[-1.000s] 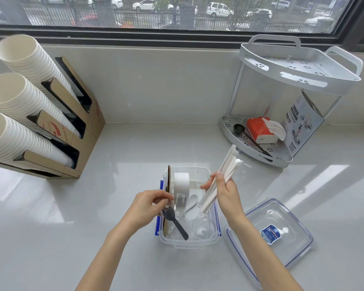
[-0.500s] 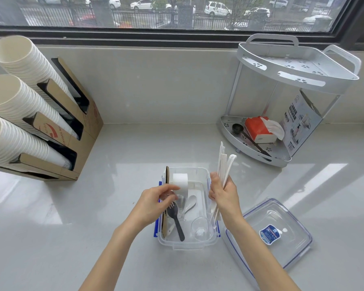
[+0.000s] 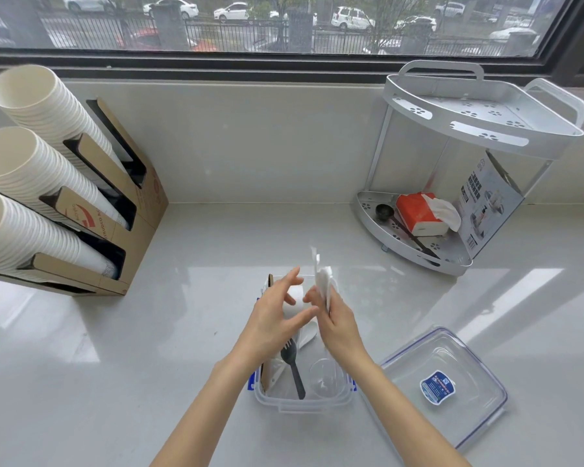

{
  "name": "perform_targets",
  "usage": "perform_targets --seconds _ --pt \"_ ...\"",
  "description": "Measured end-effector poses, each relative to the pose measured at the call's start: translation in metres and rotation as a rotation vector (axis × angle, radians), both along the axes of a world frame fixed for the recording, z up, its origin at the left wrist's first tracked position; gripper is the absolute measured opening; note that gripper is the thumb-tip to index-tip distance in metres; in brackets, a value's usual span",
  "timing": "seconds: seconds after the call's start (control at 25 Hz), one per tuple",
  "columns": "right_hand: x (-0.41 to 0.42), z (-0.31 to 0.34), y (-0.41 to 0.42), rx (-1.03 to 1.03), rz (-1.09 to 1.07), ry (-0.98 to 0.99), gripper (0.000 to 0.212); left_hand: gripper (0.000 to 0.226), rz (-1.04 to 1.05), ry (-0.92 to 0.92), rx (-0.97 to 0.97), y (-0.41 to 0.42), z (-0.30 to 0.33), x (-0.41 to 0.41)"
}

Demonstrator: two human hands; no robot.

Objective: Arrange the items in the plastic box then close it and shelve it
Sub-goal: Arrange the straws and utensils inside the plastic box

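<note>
The clear plastic box (image 3: 300,401) sits open, holding a black fork (image 3: 292,365); its lid (image 3: 452,382) lies beside it.

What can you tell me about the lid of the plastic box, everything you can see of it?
The lid is clear, hard-looking plastic, rectangular with rounded corners, a blue seal line around its rim and latch flaps on its edges. A blue and white label sits near its middle. It lies flat on the pale counter, off the plastic box and just to its right. Neither hand touches it; whether it touches the box cannot be told.
</note>
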State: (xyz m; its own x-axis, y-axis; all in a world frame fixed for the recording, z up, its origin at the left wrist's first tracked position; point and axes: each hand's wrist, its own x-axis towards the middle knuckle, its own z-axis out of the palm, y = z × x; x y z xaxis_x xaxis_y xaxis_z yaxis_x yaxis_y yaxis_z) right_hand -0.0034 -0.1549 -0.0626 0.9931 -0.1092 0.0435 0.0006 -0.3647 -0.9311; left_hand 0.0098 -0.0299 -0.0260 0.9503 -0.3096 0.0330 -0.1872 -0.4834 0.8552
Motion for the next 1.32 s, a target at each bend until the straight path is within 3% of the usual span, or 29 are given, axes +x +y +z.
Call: perform_targets --seconds 0.12,0.16,0.32,0.48,0.72,0.96,1.32 --pt "0.002 -0.005 -0.002 -0.33 0.103 -0.085 0.052 0.067 -0.048 0.003 -0.027 -0.015 0.007 0.007" --pt "0.004 -0.005 -0.004 -0.389 0.106 -0.087 0.05 0.062 -0.052 0.001 -0.025 -0.017 0.007 0.009" --pt "0.003 -0.001 -0.012 -0.341 0.118 0.024 0.022 0.045 -0.045 -0.031 -0.005 -0.015 0.005 0.008" --pt "-0.002 0.004 -0.015 -0.3 0.094 0.048 0.024 0.043 -0.053 -0.039 -0.043 -0.012 0.002 0.006" --pt "-0.007 0.008 -0.015 -0.28 0.083 0.032 0.024 0.022 -0.051 -0.056 -0.004 -0.014 -0.006 0.006" --pt "-0.006 0.006 -0.018 -0.302 0.091 0.08 0.019 0.025 -0.033 -0.011 0.0 -0.015 -0.009 0.006" --pt "-0.006 0.014 -0.022 -0.317 0.067 -0.002 0.023 0.035 -0.047 -0.029 -0.074 -0.008 0.0 0.004"
